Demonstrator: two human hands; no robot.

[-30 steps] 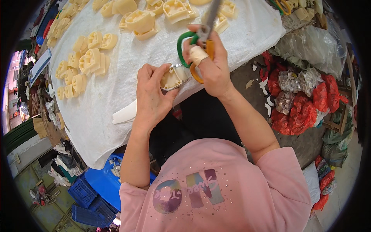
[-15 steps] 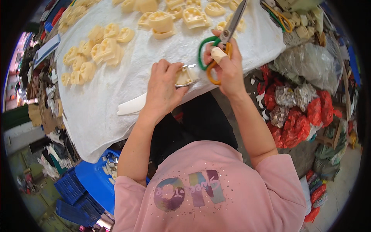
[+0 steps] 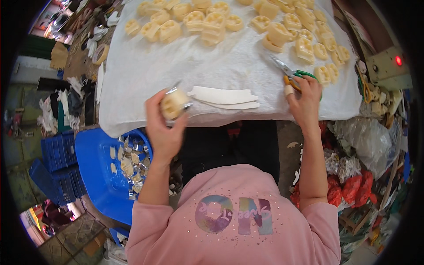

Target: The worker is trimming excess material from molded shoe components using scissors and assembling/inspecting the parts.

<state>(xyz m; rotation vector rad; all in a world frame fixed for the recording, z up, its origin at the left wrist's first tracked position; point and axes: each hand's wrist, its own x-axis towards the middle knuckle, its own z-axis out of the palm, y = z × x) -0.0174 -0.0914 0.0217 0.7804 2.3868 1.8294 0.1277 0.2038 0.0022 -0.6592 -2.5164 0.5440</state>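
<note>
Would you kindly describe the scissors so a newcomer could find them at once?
Start at the white-covered table strewn with cream moulded pieces. Near its right front edge, the right hand rests on the scissors: the only item with green-and-orange handles and metal blades.

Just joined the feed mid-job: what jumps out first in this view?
The white cloth table strewn along its far edge with cream moulded pieces. At its near edge the left hand holds up one cream piece, and the right hand rests on green-handled scissors. Lower left, a blue tub holds offcuts.
</note>
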